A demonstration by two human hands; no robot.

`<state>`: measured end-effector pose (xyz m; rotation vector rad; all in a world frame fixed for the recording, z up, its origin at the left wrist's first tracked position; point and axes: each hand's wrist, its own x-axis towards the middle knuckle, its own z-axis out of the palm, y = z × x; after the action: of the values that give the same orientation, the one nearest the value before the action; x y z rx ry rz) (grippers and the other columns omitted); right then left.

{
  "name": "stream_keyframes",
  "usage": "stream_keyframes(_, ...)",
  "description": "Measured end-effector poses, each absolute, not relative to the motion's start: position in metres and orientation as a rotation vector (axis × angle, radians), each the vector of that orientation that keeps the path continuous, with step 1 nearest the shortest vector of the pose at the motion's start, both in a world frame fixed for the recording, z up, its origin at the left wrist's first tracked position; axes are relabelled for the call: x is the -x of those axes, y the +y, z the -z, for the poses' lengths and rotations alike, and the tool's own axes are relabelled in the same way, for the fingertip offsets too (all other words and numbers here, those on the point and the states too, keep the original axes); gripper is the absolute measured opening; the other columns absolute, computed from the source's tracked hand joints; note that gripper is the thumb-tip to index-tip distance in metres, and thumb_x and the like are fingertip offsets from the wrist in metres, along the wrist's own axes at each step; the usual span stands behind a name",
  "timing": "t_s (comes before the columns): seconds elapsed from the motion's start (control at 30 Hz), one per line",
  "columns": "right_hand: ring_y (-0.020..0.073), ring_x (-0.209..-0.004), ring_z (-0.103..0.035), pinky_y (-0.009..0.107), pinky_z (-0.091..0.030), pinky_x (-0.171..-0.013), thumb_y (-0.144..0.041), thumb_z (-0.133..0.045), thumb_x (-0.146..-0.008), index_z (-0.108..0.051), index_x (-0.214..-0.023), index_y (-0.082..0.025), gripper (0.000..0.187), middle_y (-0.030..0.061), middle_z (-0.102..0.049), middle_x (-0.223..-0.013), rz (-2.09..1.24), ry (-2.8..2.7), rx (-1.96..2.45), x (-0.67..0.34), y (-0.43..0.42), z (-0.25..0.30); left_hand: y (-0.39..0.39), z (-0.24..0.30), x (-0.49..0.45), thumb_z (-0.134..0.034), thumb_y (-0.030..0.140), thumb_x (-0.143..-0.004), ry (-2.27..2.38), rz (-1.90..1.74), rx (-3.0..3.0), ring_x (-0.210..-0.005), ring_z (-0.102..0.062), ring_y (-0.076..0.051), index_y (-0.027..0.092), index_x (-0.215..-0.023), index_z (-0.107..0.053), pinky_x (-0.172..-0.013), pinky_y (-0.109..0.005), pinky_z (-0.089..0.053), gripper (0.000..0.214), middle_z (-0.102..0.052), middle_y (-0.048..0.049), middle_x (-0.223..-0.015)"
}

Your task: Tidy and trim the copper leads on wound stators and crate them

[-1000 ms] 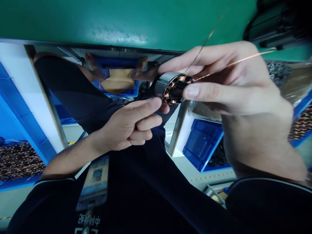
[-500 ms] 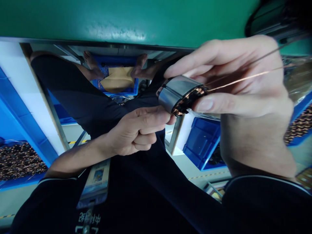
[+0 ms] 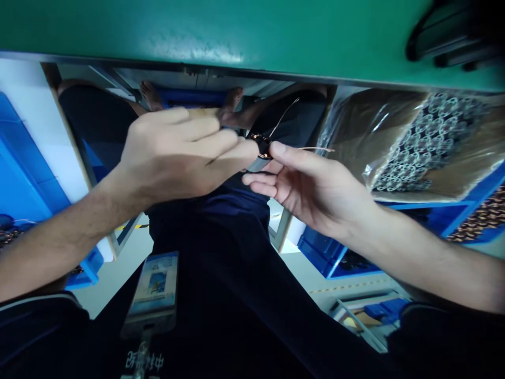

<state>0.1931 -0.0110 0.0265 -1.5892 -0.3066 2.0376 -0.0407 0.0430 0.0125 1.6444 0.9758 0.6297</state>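
Observation:
A small motor stator (image 3: 257, 165), with a silvery metal body and copper windings in a dark end, is held between my two hands above my lap. My left hand (image 3: 177, 152) is closed with its back to the camera, its fingertips at the stator's left side and covering much of it. My right hand (image 3: 311, 184) grips the stator's right side, thumb on the wound end, other fingers curled loosely below. One thin copper wire (image 3: 284, 116) sticks up from the stator. Another copper wire (image 3: 317, 149) points right, past my right thumb.
The green bench top (image 3: 197, 31) runs across the front, with dark equipment (image 3: 457, 37) at its right end. At right, a plastic-lined box (image 3: 355, 137) holds rows of ring-shaped parts (image 3: 426, 142). Blue crates (image 3: 327, 242) stand below it; another blue bin (image 3: 35, 163) is at left.
The stator has moved left and farther from the camera. My left hand has turned over and risen to cover it. My right hand has lowered, and the copper wires now stick out free.

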Motion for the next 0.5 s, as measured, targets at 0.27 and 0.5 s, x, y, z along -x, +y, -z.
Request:
stream_keyframes(0.27,0.0132,-0.097,-0.089,0.018,-0.073,-0.092,-0.022,-0.100,-0.089,-0.089,-0.126,-0.032,0.040,-0.0037,-0.090,-0.109,-1.838,-0.861,1.322,-0.214,0.011,-0.041,-0.020,0.013,0.023,-0.082,0.051,-0.108,0.770,-0.571,-1.259,-0.095,-0.080,-0.018,0.022,-0.114,-0.087,-0.091,-0.029,-0.067,0.030,-0.086,-0.0080,-0.108)
stream_keyframes(0.5,0.0167,-0.103,-0.090,0.025,-0.077,-0.084,-0.013,-0.088,-0.092,-0.091,-0.119,-0.031,0.032,-0.0043,-0.090,-0.123,-1.940,-1.405,1.047,-0.218,0.042,-0.067,0.003,0.037,0.014,-0.093,0.062,-0.098,0.303,-0.234,-0.305,-0.060,-0.072,-0.009,0.019,-0.111,-0.087,-0.057,-0.017,-0.060,0.046,-0.087,-0.0086,-0.100)
